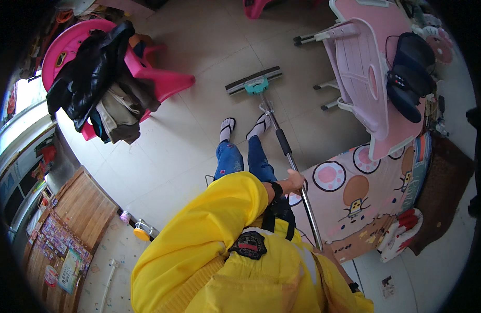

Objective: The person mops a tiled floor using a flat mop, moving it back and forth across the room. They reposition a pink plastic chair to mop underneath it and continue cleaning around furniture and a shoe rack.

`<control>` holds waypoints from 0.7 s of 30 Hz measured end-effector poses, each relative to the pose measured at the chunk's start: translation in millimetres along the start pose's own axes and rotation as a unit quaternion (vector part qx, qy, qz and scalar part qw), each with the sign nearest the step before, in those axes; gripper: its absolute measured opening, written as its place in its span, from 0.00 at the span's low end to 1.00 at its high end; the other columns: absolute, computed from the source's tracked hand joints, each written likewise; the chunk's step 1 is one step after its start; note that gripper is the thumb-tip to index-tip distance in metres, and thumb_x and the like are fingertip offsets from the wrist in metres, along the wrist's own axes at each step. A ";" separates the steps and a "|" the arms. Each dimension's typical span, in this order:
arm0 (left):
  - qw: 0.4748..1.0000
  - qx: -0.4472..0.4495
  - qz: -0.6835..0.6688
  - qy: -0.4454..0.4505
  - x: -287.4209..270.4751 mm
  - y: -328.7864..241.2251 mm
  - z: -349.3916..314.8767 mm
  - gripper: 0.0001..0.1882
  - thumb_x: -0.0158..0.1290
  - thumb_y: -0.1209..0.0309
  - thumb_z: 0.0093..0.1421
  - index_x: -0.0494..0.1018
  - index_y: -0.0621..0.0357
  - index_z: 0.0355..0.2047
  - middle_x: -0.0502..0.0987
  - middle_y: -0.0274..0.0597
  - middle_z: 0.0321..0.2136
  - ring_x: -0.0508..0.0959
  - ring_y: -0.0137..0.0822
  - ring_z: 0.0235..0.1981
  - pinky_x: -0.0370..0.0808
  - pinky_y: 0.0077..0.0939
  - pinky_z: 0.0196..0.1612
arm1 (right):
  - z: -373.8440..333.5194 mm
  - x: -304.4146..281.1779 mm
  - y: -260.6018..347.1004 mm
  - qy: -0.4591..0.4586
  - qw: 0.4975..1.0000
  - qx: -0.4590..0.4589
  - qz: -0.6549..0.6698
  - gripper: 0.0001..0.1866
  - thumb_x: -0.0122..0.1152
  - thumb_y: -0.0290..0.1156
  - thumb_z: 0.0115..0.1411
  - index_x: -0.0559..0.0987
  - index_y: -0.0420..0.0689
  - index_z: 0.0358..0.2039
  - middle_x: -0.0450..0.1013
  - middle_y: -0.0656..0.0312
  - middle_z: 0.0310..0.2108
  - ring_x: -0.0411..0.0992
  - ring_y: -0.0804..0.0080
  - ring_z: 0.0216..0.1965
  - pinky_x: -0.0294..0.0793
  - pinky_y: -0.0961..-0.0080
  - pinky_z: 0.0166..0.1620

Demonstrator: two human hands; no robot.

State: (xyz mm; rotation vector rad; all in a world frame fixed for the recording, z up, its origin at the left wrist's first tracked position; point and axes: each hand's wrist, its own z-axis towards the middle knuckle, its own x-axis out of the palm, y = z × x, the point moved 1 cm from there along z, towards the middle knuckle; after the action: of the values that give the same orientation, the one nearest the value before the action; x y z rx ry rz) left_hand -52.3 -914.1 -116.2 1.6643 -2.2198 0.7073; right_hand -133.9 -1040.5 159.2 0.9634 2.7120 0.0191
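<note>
A sponge mop with a long silver handle (310,215) runs from my body toward the far floor. Its wide flat head (254,81), with a turquoise clamp, rests on the tiles ahead of my feet. My left hand (294,181) is wrapped round the shaft just below the black foam grip (283,141), on the side nearer me. Closer to my body, my right hand (328,254) is closed at the upper end of the handle, partly hidden by the yellow sleeve. Both forearms wear yellow sleeves and dark wristbands.
A pink plastic chair (170,83) piled with dark clothes (89,68) stands at the left. On the right are a pink folding chair (355,73) and a bed with a paw-print sheet (332,176). A wooden board (86,201) lies at lower left. My sandalled feet stand behind the mop head.
</note>
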 end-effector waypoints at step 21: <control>0.854 0.172 -0.305 -0.385 -328.3 -126.3 -64.6 0.10 0.35 0.68 0.55 0.57 0.64 0.29 0.64 0.42 0.21 0.72 0.39 0.18 0.74 0.35 0.22 | 206.9 -40.5 277.9 0.148 0.981 -0.104 0.064 0.11 0.53 0.33 0.48 0.66 0.38 0.21 0.58 0.63 0.09 0.57 0.76 0.07 0.55 0.79 0.10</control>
State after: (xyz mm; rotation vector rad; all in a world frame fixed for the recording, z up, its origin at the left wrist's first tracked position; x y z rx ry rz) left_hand 161.6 -639.1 -197.0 3.0563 -1.7784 0.2785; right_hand 119.8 -864.5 -3.1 1.1482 2.8276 0.4988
